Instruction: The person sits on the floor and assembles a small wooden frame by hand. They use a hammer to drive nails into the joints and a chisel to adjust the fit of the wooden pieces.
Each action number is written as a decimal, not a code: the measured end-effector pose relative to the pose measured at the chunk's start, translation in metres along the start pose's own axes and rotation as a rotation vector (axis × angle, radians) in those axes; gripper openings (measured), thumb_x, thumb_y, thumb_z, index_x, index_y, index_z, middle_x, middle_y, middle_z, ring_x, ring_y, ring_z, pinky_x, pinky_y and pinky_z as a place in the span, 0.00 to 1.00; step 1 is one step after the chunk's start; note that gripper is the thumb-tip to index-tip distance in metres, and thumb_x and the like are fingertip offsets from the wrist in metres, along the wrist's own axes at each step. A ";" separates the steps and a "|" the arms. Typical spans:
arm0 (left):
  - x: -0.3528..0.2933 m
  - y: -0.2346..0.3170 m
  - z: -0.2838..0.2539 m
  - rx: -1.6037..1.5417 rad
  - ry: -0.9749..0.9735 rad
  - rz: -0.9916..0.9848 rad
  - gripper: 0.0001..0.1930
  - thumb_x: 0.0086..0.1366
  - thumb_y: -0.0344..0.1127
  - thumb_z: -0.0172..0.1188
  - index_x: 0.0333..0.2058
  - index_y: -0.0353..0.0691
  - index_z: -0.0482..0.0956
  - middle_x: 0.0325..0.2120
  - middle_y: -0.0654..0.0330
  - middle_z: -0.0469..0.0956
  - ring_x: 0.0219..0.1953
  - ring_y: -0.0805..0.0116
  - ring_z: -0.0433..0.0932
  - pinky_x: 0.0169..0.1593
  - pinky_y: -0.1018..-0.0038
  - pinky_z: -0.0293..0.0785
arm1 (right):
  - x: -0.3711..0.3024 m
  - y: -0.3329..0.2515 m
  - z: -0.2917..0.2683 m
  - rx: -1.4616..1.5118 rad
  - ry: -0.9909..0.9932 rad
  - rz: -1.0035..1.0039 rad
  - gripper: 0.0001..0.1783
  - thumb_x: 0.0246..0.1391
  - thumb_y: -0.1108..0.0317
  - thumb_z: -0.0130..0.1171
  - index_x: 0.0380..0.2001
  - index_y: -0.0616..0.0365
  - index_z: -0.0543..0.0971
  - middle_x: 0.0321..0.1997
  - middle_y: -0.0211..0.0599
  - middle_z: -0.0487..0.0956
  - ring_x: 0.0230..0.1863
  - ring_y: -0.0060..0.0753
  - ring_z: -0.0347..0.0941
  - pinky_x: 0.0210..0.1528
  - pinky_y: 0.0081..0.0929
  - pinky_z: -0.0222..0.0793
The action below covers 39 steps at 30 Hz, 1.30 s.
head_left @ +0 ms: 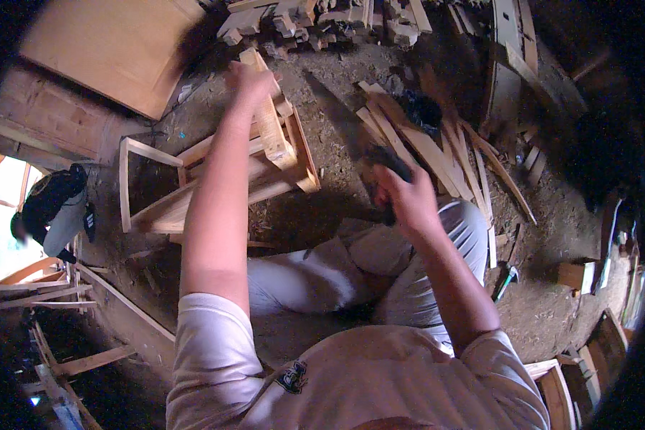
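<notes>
A pale wooden frame (229, 185) with long rails and short cross pieces lies on the ground ahead of me, left of the middle. My left hand (252, 83) reaches out to the far end of a thick wooden bar (272, 129) on this frame, fingers closed round it. Over my bent knee, my right hand (414, 201) is wrapped round a dark hand tool (390, 163). Blur and shadow hide the tool's exact kind. It is held to the right of the frame, apart from it.
Loose boards and strips (423, 147) lie right of the frame. Stacked offcuts (294, 21) line the far side. A hammer (507, 281) and a small wooden block (576, 275) rest on the dirt floor at right. Another person (56, 204) bends over at far left, by a bright opening.
</notes>
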<state>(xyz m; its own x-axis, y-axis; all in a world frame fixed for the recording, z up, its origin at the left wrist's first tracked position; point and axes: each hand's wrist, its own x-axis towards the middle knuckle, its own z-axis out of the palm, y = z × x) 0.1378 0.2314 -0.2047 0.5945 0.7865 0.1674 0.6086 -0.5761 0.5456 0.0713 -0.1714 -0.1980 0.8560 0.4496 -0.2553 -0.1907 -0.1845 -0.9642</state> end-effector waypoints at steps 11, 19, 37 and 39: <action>0.066 0.000 -0.005 0.056 -0.164 0.068 0.35 0.58 0.41 0.59 0.62 0.27 0.68 0.62 0.32 0.70 0.65 0.37 0.70 0.67 0.56 0.67 | 0.122 0.059 0.120 -0.027 0.094 -0.327 0.13 0.61 0.63 0.64 0.36 0.65 0.80 0.21 0.31 0.76 0.24 0.22 0.71 0.28 0.29 0.68; 0.044 0.016 0.001 0.015 -0.035 0.071 0.31 0.57 0.38 0.57 0.57 0.26 0.72 0.56 0.31 0.76 0.60 0.39 0.76 0.66 0.55 0.69 | 0.150 0.094 0.147 -0.020 0.167 -0.329 0.16 0.59 0.60 0.66 0.35 0.67 0.82 0.24 0.45 0.81 0.27 0.26 0.75 0.33 0.35 0.72; 0.050 0.017 -0.004 0.073 -0.093 0.096 0.30 0.58 0.39 0.57 0.57 0.26 0.74 0.55 0.33 0.77 0.59 0.40 0.77 0.64 0.56 0.72 | 0.088 0.080 0.102 -0.239 0.032 -0.236 0.17 0.54 0.63 0.64 0.40 0.67 0.82 0.24 0.43 0.80 0.27 0.27 0.75 0.34 0.35 0.73; 0.046 0.019 -0.004 0.066 -0.076 0.081 0.31 0.58 0.40 0.57 0.58 0.25 0.72 0.55 0.33 0.77 0.59 0.40 0.77 0.64 0.56 0.72 | 0.106 0.077 0.112 -0.280 0.009 -0.225 0.17 0.53 0.63 0.65 0.39 0.68 0.82 0.25 0.45 0.80 0.28 0.29 0.76 0.35 0.36 0.73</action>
<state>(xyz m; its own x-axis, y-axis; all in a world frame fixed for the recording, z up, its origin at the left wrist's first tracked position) 0.1745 0.2571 -0.1836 0.6793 0.7195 0.1448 0.5892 -0.6522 0.4770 0.0933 -0.0406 -0.3073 0.8657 0.4992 -0.0369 0.1413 -0.3144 -0.9387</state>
